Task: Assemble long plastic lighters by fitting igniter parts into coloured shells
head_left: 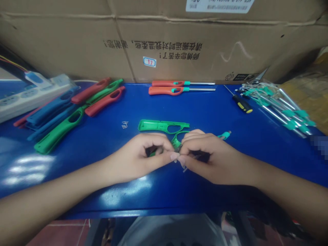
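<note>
My left hand [151,152] is closed, with its thumb and forefinger pinched together. It holds a green lighter shell half [176,140], whose looped end shows between the hands; more green shows through the gap in its fingers. My right hand [205,152] is closed too, its fingertips meeting the left ones at a small dark part too covered to make out. A thin clear tube end [185,169] pokes out below the right fingers. Past its knuckles lies a teal-and-metal tip [225,135]. Just beyond both hands, another green shell half [159,125] lies with its hollow side up.
Several red, blue and green shells [61,126] lie left, near a white power strip [15,99]. Two orange lighters [164,90] lie against the cardboard box [84,44]. Small pins [124,124], a screwdriver [242,103] and a pile of metal tubes [282,109] also rest on the blue table.
</note>
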{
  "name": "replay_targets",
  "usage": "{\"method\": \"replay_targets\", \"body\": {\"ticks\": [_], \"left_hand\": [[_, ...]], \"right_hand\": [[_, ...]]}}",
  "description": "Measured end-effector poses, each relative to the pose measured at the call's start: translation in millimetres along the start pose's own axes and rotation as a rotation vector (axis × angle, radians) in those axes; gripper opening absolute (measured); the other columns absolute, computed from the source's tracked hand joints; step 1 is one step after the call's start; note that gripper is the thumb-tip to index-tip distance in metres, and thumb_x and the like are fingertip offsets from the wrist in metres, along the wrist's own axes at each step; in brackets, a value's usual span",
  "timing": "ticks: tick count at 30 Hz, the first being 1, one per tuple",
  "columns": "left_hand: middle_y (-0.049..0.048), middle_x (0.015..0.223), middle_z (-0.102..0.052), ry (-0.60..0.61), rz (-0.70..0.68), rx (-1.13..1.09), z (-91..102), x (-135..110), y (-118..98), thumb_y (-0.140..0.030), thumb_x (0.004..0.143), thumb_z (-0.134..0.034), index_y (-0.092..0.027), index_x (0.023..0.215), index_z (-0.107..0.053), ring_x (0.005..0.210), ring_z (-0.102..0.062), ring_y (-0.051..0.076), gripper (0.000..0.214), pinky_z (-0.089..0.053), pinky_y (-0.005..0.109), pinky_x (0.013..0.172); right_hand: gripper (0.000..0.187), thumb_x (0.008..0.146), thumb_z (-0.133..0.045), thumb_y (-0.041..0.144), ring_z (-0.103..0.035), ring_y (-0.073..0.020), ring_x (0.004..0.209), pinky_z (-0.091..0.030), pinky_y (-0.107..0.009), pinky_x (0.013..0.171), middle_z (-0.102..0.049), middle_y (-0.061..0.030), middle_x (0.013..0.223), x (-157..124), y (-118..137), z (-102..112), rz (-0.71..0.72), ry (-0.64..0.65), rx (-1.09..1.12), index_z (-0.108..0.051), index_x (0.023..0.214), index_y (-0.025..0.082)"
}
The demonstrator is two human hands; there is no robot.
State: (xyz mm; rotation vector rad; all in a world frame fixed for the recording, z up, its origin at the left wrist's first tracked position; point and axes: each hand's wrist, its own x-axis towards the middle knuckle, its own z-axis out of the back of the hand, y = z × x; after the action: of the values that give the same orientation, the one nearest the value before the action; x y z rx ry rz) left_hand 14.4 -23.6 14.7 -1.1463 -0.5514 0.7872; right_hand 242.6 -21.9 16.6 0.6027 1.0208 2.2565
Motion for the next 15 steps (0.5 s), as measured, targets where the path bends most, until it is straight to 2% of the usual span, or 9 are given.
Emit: {"method": "replay_targets", "body": {"ticks": [3, 6, 11, 15], "left_hand": [[-0.002, 0.075, -0.061, -0.058, -0.054, 0.113, -1.1, -2.1, -0.7, -0.027, 0.095, -0.068, -0.016, 0.079, -0.069, 0.067, -0.053, 0.009, 0.019, -0.042, 0.021, 0.062], [-0.0023, 0.073, -0.059, -0.064, -0.047, 0.104, 0.6, -3.2, -1.5, -0.028, 0.097, -0.066, -0.016, 0.08, -0.07, 0.067, -0.052, 0.01, 0.021, -0.042, 0.022, 0.063], [-0.0024, 0.07, -0.058, -0.01, 0.017, -0.057, 4.2, -0.9, -2.4, -0.032, 0.106, -0.048, -0.016, 0.072, -0.063, 0.065, -0.049, 0.01, 0.041, -0.042, 0.021, 0.063], [-0.0006, 0.071, -0.061, 0.038, 0.029, -0.065, 4.2, 0.3, -1.6, -0.031, 0.104, -0.052, -0.015, 0.075, -0.067, 0.066, -0.051, 0.011, 0.036, -0.043, 0.022, 0.063]], "right_hand": [[0.021, 0.097, -0.061, 0.019, -0.056, -0.0114, 0.073, -0.04, -0.032, 0.086, -0.061, 0.0052, 0.072, 0.6, -0.6, 0.3, -0.033, -0.008, -0.032, -0.061, 0.077, 0.02], [0.018, 0.099, -0.062, 0.02, -0.058, -0.0122, 0.077, -0.041, -0.032, 0.087, -0.062, 0.0044, 0.075, 1.2, -2.0, 1.0, -0.009, -0.015, -0.031, -0.062, 0.08, 0.02], [0.01, 0.1, -0.063, 0.021, -0.061, -0.0131, 0.084, -0.04, -0.035, 0.093, -0.069, 0.0019, 0.084, 0.4, -3.6, 0.4, 0.077, -0.031, -0.045, -0.067, 0.091, 0.02], [0.013, 0.1, -0.063, 0.023, -0.059, -0.0138, 0.079, -0.04, -0.035, 0.089, -0.065, 0.002, 0.078, 0.4, -4.2, -1.4, 0.103, -0.053, -0.062, -0.066, 0.088, 0.02]]}}
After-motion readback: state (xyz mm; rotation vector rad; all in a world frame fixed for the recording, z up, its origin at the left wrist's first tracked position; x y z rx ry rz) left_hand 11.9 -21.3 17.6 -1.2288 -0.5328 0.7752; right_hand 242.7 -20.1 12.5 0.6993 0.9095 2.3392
